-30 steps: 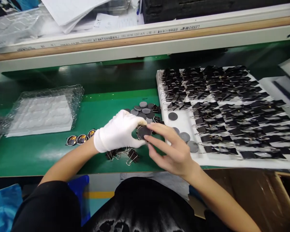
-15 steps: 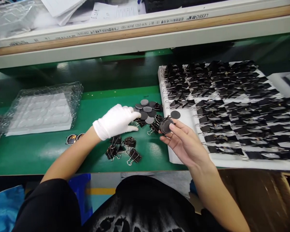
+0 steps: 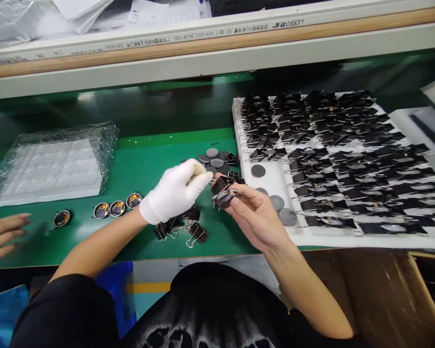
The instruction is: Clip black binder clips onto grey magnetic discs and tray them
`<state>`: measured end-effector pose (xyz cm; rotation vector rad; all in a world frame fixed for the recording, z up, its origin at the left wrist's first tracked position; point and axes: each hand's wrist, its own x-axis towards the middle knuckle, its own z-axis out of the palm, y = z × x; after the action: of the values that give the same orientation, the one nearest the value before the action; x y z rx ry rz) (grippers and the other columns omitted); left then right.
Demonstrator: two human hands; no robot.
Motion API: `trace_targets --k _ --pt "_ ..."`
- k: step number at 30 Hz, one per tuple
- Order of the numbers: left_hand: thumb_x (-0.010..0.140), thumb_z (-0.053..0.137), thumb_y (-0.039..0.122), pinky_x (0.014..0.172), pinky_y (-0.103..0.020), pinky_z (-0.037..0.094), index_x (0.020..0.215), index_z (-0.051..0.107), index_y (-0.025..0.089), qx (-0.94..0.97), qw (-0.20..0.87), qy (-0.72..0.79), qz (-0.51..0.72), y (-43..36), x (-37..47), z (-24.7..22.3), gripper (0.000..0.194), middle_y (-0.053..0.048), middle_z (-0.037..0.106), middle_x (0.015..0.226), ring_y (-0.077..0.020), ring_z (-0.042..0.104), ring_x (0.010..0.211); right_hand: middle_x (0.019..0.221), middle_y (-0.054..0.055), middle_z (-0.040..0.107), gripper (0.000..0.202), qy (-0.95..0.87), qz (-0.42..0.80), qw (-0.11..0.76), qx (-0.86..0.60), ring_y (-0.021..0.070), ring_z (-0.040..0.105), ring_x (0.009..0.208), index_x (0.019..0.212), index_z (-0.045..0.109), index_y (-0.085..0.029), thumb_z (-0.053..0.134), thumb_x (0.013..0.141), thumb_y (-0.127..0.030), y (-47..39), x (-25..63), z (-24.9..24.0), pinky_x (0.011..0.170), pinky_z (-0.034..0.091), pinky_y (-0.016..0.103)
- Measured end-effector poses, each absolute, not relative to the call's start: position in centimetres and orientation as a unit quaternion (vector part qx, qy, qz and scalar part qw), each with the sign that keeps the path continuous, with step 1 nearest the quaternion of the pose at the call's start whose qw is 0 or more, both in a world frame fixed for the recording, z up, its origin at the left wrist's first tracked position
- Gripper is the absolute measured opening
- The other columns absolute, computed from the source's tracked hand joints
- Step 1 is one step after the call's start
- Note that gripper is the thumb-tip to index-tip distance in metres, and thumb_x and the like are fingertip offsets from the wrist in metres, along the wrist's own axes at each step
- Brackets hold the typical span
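Note:
My left hand (image 3: 177, 191), in a white glove, has its thumb and finger pinched on a wire handle of a black binder clip (image 3: 221, 183). The clip sits at the edge of a round metal-rimmed part with a dark disc (image 3: 225, 199) on it. My bare right hand (image 3: 261, 217) grips this round part between thumb and fingers. Behind the hands lies a pile of grey and black discs (image 3: 216, 163). Loose binder clips (image 3: 197, 234) rest on the green table just below my left hand.
A white board (image 3: 268, 186) at right bears rows of clipped parts (image 3: 322, 169) and several loose discs (image 3: 287, 216). Round amber-faced parts (image 3: 117, 208) line the left side. Clear plastic trays (image 3: 54, 164) stand behind them. Another person's hand (image 3: 3, 237) reaches in at far left.
My left hand has come from the pile to my right hand, and a binder clip is now at the round part. Another person's hand and another round part have appeared at left.

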<state>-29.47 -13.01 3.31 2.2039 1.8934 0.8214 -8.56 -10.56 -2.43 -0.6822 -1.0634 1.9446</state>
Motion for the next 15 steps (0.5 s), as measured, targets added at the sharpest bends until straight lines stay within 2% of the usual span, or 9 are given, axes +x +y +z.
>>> trace_targets --k 2,4,8,11,15 --pt "0.102 0.039 0.04 0.057 -0.029 0.039 0.079 0.054 0.022 0.746 0.072 0.617 0.239 -13.5 -29.0 3.2 0.032 0.0 0.061 0.069 -0.0136 0.054 0.056 0.107 0.003 0.079 0.029 -0.408 0.779 0.391 -0.272 0.0208 0.074 0.099 0.098 0.078 -0.03 0.088 0.076 -0.044 -10.6 -8.7 -2.2 0.093 0.061 0.041" --pt "0.097 0.044 0.048 0.052 -0.03 0.031 0.07 0.05 0.023 0.774 0.058 0.601 0.192 -13.7 -28.9 3.3 0.037 0.001 0.054 0.059 -0.0141 0.048 0.049 0.097 0.002 0.079 0.027 -0.402 0.784 0.383 -0.279 0.0176 0.073 0.089 0.096 0.079 -0.029 0.089 0.075 -0.042 -10.6 -8.5 -2.1 0.087 0.062 0.036" --pt "0.084 0.057 0.065 0.046 -0.03 0.023 0.054 0.03 0.024 0.772 0.062 0.612 0.161 -13.8 -29.0 3.8 0.058 0.004 0.032 0.045 -0.0116 0.033 0.04 0.097 0.002 0.078 0.026 -0.446 0.757 0.38 -0.291 0.0158 0.071 0.082 0.095 0.08 -0.027 0.09 0.073 -0.039 -10.4 -8.1 -2.0 0.079 0.062 0.032" --pt "0.087 0.054 0.064 0.044 -0.029 0.023 0.054 0.027 0.023 0.768 0.106 0.611 0.158 -13.8 -28.8 4.1 0.059 0.005 0.029 0.045 -0.0104 0.027 0.041 0.102 0.002 0.077 0.02 -0.505 0.713 0.393 -0.285 0.017 0.071 0.088 0.096 0.081 -0.028 0.087 0.078 -0.035 -10.3 -7.9 -2.1 0.082 0.061 0.032" --pt "0.088 0.054 0.059 0.047 -0.029 0.023 0.055 0.029 0.023 0.78 0.119 0.592 0.165 -13.7 -28.9 4.2 0.055 0.006 0.027 0.048 -0.01 0.022 0.045 0.095 0.002 0.076 0.015 -0.55 0.685 0.398 -0.265 0.019 0.071 0.089 0.093 0.08 -0.028 0.086 0.08 -0.033 -10.1 -7.5 -1.8 0.082 0.061 0.034"
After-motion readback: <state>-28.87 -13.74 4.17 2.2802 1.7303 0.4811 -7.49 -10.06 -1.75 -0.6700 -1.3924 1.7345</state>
